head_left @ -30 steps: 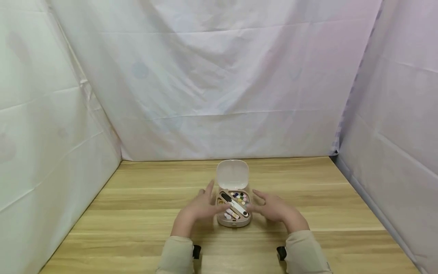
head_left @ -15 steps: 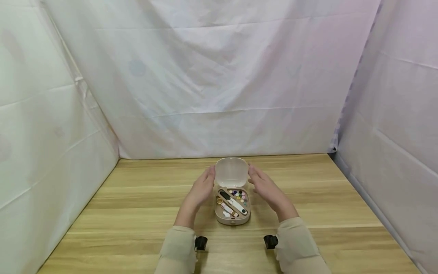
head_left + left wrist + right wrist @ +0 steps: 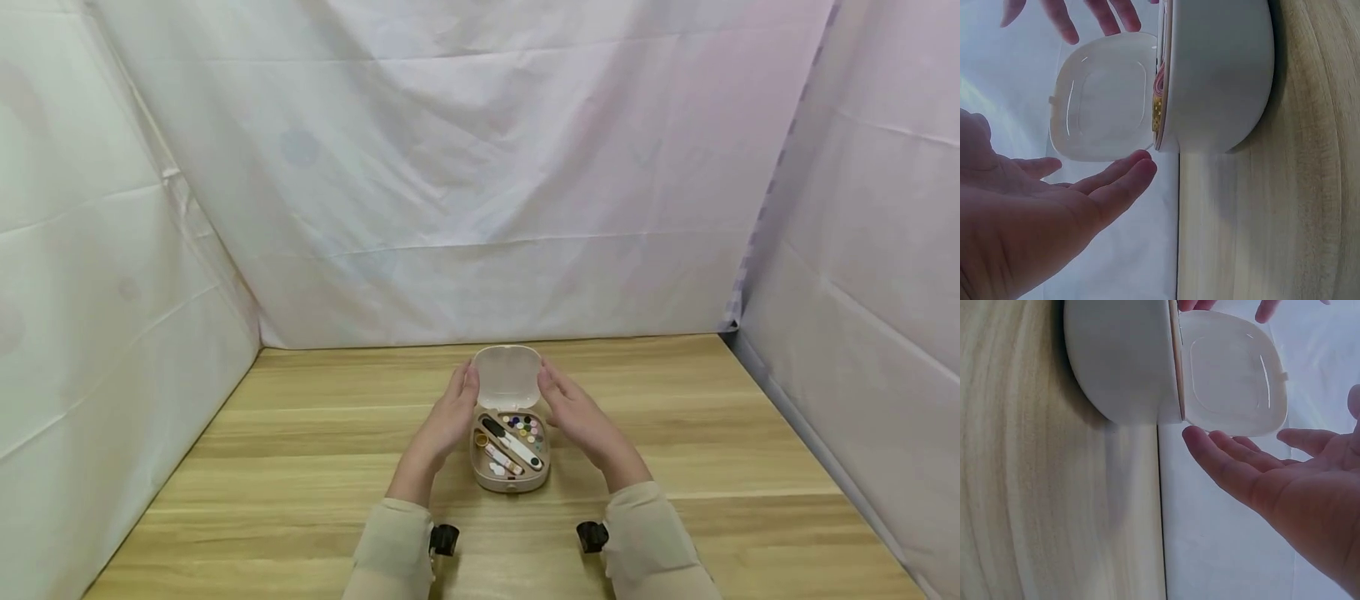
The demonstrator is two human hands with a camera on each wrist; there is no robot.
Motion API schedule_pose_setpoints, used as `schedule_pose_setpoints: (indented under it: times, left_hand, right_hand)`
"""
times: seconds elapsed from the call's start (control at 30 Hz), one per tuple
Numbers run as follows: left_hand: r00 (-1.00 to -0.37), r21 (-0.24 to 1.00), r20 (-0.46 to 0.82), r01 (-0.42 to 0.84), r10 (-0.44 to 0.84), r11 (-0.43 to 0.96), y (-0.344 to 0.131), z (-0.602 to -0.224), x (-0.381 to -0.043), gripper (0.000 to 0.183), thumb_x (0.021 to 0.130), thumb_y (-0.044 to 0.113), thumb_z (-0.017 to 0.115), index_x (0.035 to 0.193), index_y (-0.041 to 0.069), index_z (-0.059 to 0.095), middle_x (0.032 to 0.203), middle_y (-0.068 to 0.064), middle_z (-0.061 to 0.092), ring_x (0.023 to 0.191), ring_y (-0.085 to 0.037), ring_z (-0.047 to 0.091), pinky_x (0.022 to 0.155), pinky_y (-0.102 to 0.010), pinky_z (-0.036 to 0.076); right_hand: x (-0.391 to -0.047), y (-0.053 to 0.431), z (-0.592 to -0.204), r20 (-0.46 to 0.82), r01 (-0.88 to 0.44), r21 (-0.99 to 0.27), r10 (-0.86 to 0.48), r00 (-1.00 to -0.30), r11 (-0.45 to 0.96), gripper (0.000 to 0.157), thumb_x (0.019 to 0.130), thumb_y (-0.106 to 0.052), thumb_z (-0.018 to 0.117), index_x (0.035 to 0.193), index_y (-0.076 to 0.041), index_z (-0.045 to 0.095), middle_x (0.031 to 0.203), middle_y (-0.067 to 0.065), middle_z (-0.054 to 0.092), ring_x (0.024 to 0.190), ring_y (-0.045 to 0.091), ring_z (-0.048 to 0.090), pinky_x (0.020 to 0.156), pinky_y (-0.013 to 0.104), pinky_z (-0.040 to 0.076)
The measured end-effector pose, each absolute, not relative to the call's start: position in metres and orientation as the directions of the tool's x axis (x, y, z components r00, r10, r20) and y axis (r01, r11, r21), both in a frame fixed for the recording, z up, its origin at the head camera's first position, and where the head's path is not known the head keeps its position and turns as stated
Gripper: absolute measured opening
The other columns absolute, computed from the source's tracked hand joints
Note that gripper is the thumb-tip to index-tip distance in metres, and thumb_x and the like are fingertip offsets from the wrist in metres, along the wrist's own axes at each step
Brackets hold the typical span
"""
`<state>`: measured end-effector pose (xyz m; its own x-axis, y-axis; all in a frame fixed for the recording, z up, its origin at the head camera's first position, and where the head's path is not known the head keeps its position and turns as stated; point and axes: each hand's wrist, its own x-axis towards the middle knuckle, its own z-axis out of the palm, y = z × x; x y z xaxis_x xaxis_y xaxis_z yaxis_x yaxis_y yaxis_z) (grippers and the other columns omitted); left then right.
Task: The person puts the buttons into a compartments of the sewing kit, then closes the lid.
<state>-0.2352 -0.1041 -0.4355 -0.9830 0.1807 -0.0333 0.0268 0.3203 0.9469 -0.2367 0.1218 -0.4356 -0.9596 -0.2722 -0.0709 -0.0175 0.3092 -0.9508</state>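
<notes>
A small beige sewing box (image 3: 491, 483) rests on the wooden table with its pale lid (image 3: 507, 379) standing raised at the back. In its tray lie a white tool with a black end (image 3: 525, 454), several coloured buttons (image 3: 522, 428), a gold ring-like piece (image 3: 482, 439) and a slim patterned strip (image 3: 498, 456). My left hand (image 3: 447, 421) is at the lid's left edge, fingers extended. At the right edge my right hand (image 3: 583, 423) mirrors it, fingers nearly straight. In both wrist views fingertips come close to the lid's rim; whether they touch it I cannot tell.
The wooden table (image 3: 300, 467) surrounds the box. A white cloth (image 3: 450, 208) hangs behind it, with more cloth at the left and right sides. A black wrist device (image 3: 444, 539) sits by the left sleeve and another (image 3: 592, 537) by the right.
Both hands have moved away from the box's tray, forward to the sides of the raised lid. Over the last half second they have come slightly closer together. The box has stayed in place.
</notes>
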Motion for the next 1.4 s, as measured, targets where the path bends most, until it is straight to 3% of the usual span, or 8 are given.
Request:
schedule_pose_setpoints:
  times: [0.13,0.3,0.43,0.67,0.8,0.97,1.2,1.4]
  left_hand:
    - [-0.980,0.947,-0.008,0.056,0.197,0.316,-0.104,-0.437,-0.234,0.071,0.115,0.056,0.022,0.173,0.015,0.014,0.180,-0.013,0.013,0.167,-0.042,0.011,0.134,-0.063,0.009]
    - [-0.980,0.948,-0.019,0.045,0.197,0.315,-0.105,-0.438,-0.231,0.070,0.115,0.055,0.023,0.173,0.018,0.010,0.179,-0.020,0.014,0.165,-0.048,0.014,0.131,-0.070,0.012]
    - [-0.978,0.950,-0.012,0.054,0.207,0.309,-0.106,-0.439,-0.230,0.068,0.116,0.053,0.025,0.173,0.019,0.011,0.177,-0.025,0.017,0.163,-0.051,0.017,0.129,-0.072,0.015]
    - [-0.984,0.953,-0.002,0.053,0.180,0.299,-0.108,-0.441,-0.227,0.052,0.117,0.049,0.027,0.162,0.023,0.030,0.157,-0.029,0.050,0.147,-0.051,0.048,0.119,-0.073,0.038]
    - [-0.984,0.947,0.007,0.064,0.178,0.314,-0.108,-0.440,-0.226,0.047,0.116,0.050,0.032,0.153,0.021,0.036,0.153,-0.028,0.053,0.143,-0.051,0.052,0.116,-0.072,0.041]
    - [-0.983,0.938,0.020,0.082,0.184,0.338,-0.110,-0.442,-0.223,0.046,0.113,0.053,0.042,0.142,0.017,0.042,0.147,-0.026,0.058,0.137,-0.046,0.058,0.109,-0.066,0.049]
    - [-0.987,0.905,0.028,0.093,0.161,0.415,-0.113,-0.444,-0.218,0.045,0.109,0.048,0.058,0.136,0.012,0.054,0.143,-0.022,0.064,0.141,-0.044,0.058,0.118,-0.065,0.046]
    - [-0.982,0.868,0.031,0.120,0.189,0.482,-0.117,-0.444,-0.214,0.046,0.108,0.046,0.059,0.138,0.012,0.057,0.149,-0.024,0.061,0.143,-0.049,0.055,0.117,-0.068,0.044]
  right_hand:
    - [-0.234,0.120,-0.438,-0.080,-0.004,-0.952,-0.262,-0.962,0.306,0.069,0.115,-0.057,0.028,0.174,-0.026,0.008,0.182,0.010,0.003,0.164,0.048,0.016,0.123,0.068,0.037]
    - [-0.230,0.119,-0.442,-0.062,-0.019,-0.957,-0.271,-0.961,0.289,0.072,0.114,-0.060,0.026,0.173,-0.024,0.010,0.181,0.014,0.004,0.166,0.046,0.008,0.122,0.070,0.036]
    - [-0.227,0.118,-0.442,-0.065,-0.016,-0.953,-0.257,-0.964,0.302,0.071,0.114,-0.060,0.027,0.173,-0.025,0.011,0.178,0.019,0.011,0.164,0.050,0.014,0.121,0.068,0.039]
    - [-0.225,0.118,-0.439,-0.051,-0.023,-0.951,-0.231,-0.972,0.309,0.068,0.115,-0.053,0.033,0.173,-0.026,0.011,0.169,0.021,0.025,0.159,0.055,0.025,0.119,0.066,0.043]
    - [-0.223,0.119,-0.438,-0.038,-0.030,-0.955,-0.224,-0.974,0.295,0.067,0.114,-0.057,0.033,0.171,-0.022,0.023,0.169,0.022,0.024,0.158,0.054,0.026,0.120,0.065,0.042]
    - [-0.220,0.120,-0.437,-0.030,-0.030,-0.954,-0.194,-0.981,0.299,0.058,0.113,-0.053,0.044,0.159,-0.018,0.040,0.157,0.019,0.042,0.152,0.047,0.044,0.119,0.061,0.047]
    - [-0.215,0.123,-0.437,-0.046,-0.022,-0.909,-0.153,-0.987,0.417,0.059,0.109,-0.051,0.056,0.149,-0.008,0.052,0.152,0.018,0.055,0.146,0.042,0.053,0.119,0.058,0.047]
    - [-0.215,0.125,-0.439,-0.069,-0.031,-0.880,-0.192,-0.979,0.474,0.068,0.107,-0.048,0.061,0.154,-0.001,0.050,0.152,0.021,0.059,0.143,0.040,0.056,0.119,0.061,0.045]
